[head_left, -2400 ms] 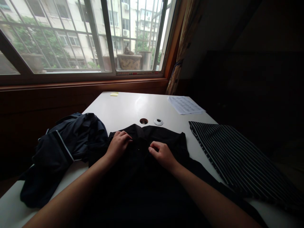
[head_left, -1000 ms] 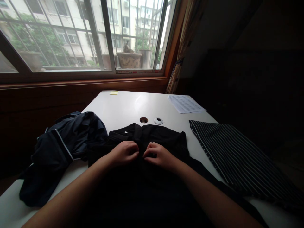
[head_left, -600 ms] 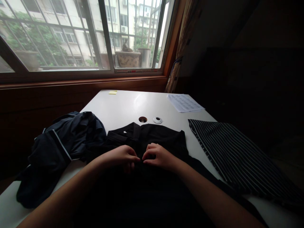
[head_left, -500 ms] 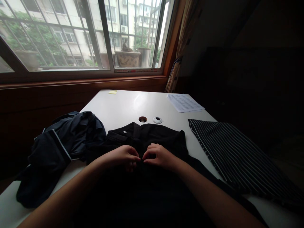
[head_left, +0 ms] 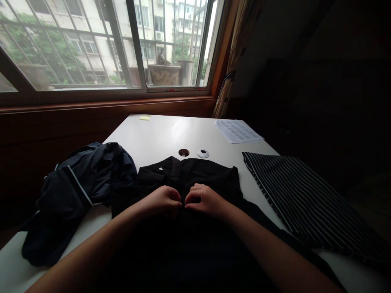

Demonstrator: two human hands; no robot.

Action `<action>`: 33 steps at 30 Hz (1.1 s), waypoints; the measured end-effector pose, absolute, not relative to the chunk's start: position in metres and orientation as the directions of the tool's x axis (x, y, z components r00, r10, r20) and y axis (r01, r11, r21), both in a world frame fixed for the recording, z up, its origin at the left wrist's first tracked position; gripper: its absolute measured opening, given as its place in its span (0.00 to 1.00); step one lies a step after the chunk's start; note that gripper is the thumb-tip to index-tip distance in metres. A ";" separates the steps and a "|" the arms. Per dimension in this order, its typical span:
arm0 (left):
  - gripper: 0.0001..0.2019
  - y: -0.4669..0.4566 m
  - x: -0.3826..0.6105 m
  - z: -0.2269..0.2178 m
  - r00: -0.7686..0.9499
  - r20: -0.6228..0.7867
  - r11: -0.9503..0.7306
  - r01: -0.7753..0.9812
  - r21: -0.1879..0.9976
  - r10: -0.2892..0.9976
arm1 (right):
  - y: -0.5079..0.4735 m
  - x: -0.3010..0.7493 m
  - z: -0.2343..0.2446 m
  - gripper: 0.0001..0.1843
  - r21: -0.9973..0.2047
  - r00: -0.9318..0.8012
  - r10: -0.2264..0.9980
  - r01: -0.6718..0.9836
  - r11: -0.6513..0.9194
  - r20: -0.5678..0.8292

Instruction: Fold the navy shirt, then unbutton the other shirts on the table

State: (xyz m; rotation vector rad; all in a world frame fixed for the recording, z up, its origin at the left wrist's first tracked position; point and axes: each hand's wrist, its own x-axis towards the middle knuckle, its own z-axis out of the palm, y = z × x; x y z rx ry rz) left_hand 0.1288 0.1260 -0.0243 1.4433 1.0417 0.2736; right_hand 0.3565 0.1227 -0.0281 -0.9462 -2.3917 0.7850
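Observation:
A black shirt (head_left: 210, 173) lies flat on the white table (head_left: 159, 136), collar toward the window. My left hand (head_left: 163, 199) and my right hand (head_left: 204, 200) sit side by side on its front, just below the collar. Both have curled fingers that pinch the dark cloth along the shirt's middle line, and their fingertips nearly touch. What lies between the fingertips is too dark to make out.
A crumpled navy garment with white piping (head_left: 76, 187) lies at the left table edge. A black cloth with white stripes (head_left: 302, 199) lies on the right. Farther back are a cable hole (head_left: 183, 152), its white cap (head_left: 203, 153), printed sheets (head_left: 238, 131) and a yellow note (head_left: 144, 117).
Both hands slid a short way down the shirt front toward me and came together. The collar now shows beyond them.

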 end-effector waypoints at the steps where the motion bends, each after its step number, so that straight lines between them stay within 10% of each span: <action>1: 0.09 0.126 0.129 -0.023 0.565 -0.414 0.190 0.412 0.891 0.714 | 0.122 0.356 -0.027 0.02 -0.652 -0.661 0.724 0.464 0.600 0.195; 33: 0.15 0.132 0.119 -0.011 0.685 -0.274 0.302 0.082 0.950 0.675 | 0.112 0.352 -0.008 0.11 -0.961 -0.398 0.911 0.275 0.009 -0.105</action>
